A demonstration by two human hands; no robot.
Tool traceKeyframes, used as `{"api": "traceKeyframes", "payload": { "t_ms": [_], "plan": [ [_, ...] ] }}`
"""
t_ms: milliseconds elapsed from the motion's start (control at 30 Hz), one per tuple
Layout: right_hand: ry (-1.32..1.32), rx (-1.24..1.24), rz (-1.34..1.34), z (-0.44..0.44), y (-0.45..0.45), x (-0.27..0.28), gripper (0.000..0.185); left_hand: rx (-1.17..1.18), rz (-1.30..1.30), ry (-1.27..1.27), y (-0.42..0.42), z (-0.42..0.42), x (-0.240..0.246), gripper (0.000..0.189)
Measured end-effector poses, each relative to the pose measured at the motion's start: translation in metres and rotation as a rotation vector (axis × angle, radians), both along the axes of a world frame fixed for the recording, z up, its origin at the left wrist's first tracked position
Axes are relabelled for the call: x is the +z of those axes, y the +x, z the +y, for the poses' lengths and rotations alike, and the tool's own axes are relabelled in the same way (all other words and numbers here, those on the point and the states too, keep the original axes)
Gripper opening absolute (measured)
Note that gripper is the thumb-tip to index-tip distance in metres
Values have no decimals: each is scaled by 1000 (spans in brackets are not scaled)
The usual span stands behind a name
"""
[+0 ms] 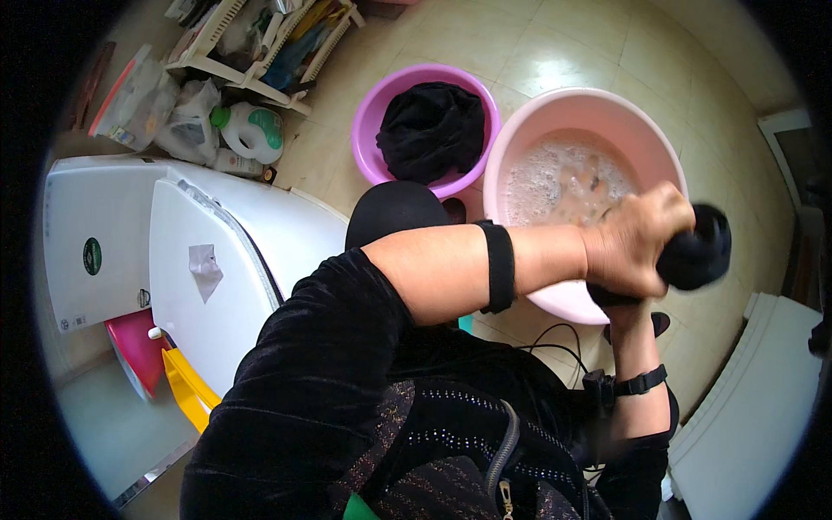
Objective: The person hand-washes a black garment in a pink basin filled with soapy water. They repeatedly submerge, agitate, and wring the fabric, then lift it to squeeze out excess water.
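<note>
My left hand (640, 237) is closed tightly around a bunched black cloth (694, 250); its far end sticks out past the fist and looks blurred. Just below is my right hand (632, 307), largely hidden behind the left one, with a dark part of the cloth at its edge. Both hands are above the near right rim of a pale pink basin (585, 104). Cloudy, foamy water (565, 175) lies in this basin. Touching or nearly touching it on the left, a purple basin (364, 130) holds a heap of black fabric (432, 130).
A white top-loading washing machine (208, 260) with raised lid stands at left. Behind it are a detergent jug (253, 133) and a cream plastic rack (260, 81). A white appliance or cabinet (747, 403) stands at right. Black cables (559, 344) hang near my knees.
</note>
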State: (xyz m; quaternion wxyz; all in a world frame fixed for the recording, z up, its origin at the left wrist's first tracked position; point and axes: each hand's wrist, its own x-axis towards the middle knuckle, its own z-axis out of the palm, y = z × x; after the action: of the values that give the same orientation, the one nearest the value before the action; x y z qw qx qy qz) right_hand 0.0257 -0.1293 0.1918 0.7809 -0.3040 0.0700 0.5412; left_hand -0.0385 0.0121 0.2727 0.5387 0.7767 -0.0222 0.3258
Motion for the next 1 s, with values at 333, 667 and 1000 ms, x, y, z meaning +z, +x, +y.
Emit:
{"api": "traceKeyframes", "payload": {
  "t_ms": [333, 667, 1000],
  "plan": [
    [98, 97, -490, 8, 33, 47, 66, -42, 57, -651, -45, 142, 54, 42],
    [-496, 135, -540, -12, 44, 28, 31, 369, 158, -862, -144, 280, 31, 20],
    [-731, 148, -555, -43, 53, 2, 28, 594, 956, -867, -194, 271, -169, 54]
  ]
}}
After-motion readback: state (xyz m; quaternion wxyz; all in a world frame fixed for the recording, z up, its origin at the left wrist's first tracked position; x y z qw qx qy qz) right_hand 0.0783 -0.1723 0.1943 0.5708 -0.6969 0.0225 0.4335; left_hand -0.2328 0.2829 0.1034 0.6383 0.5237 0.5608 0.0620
